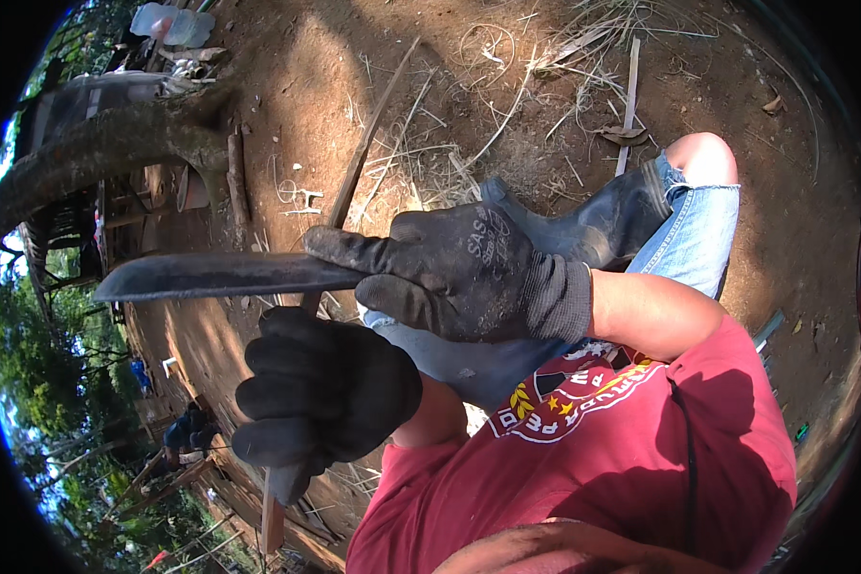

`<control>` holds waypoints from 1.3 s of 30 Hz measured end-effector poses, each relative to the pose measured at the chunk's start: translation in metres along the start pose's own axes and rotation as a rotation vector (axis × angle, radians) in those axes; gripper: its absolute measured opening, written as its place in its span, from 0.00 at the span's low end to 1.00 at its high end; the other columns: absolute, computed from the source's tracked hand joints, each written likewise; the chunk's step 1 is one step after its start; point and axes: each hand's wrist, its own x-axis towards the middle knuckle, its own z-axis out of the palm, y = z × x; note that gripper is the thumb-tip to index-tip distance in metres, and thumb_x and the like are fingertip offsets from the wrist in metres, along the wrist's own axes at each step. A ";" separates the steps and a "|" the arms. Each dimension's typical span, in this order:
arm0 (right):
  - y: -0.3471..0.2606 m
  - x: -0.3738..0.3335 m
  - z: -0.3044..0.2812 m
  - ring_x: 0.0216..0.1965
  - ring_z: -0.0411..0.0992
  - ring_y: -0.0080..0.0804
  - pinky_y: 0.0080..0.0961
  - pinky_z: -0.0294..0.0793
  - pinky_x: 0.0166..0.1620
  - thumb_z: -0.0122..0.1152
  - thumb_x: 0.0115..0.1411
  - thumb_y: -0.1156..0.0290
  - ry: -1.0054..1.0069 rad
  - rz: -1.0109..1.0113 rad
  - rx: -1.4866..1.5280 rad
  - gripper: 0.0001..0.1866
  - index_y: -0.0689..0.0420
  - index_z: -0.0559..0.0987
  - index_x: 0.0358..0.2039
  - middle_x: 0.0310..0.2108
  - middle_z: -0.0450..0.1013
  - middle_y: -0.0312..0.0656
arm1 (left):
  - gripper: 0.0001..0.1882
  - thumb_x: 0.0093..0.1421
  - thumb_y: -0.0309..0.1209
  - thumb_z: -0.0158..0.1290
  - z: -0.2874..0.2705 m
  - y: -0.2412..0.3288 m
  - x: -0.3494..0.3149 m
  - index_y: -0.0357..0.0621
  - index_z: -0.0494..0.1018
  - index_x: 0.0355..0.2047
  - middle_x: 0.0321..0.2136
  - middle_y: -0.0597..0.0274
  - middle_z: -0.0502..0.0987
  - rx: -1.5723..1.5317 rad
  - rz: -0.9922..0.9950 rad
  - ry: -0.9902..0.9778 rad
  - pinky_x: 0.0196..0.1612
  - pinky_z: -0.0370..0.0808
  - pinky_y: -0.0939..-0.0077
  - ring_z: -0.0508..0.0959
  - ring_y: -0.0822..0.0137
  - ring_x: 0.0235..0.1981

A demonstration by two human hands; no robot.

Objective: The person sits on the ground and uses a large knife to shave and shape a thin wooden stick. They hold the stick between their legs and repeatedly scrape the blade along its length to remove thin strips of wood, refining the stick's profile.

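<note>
My right hand (454, 273), in a dark, dusty work glove, is closed around the handle end of a machete (201, 277), with its forefinger stretched along the blade. The wide dark blade points to the picture's left. My left hand (320, 392), gloved in black, sits just below the blade, closed around a long wooden strip (364, 158). The strip runs from the upper middle, passes behind the blade and comes out under my left hand. Whether the edge touches the wood, I cannot tell. The machete's handle is hidden in the right glove.
My bent leg in torn jeans (684, 239) and a dark rubber boot (593, 220) lie beyond my right hand. Plant fibres (603, 48) and a pale slat (631, 96) litter the brown soil. A curved trunk (96, 158) and a translucent plastic container (172, 24) stand upper left.
</note>
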 end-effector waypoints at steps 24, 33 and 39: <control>0.124 -0.020 0.011 0.31 0.78 0.45 0.37 0.77 0.34 0.51 0.69 0.52 -0.033 0.511 -0.152 0.21 0.53 0.81 0.49 0.29 0.76 0.54 | 0.25 0.70 0.52 0.39 -0.029 0.030 -0.016 0.53 0.62 0.19 0.15 0.74 0.55 -0.029 -0.020 0.095 0.25 0.53 0.73 0.55 0.74 0.17; 0.069 -0.019 0.020 0.29 0.76 0.42 0.33 0.75 0.33 0.54 0.68 0.59 -0.093 0.322 -0.022 0.20 0.55 0.77 0.56 0.31 0.76 0.51 | 0.25 0.69 0.54 0.40 -0.035 0.026 -0.019 0.54 0.62 0.18 0.14 0.74 0.54 -0.053 -0.024 0.124 0.24 0.53 0.73 0.55 0.74 0.16; 0.007 -0.015 0.014 0.22 0.74 0.37 0.36 0.73 0.25 0.46 0.67 0.42 -0.176 -0.066 -0.057 0.28 0.38 0.72 0.63 0.24 0.71 0.41 | 0.26 0.69 0.55 0.40 -0.032 0.033 -0.016 0.54 0.63 0.18 0.14 0.74 0.55 -0.040 -0.013 0.170 0.24 0.53 0.73 0.54 0.74 0.15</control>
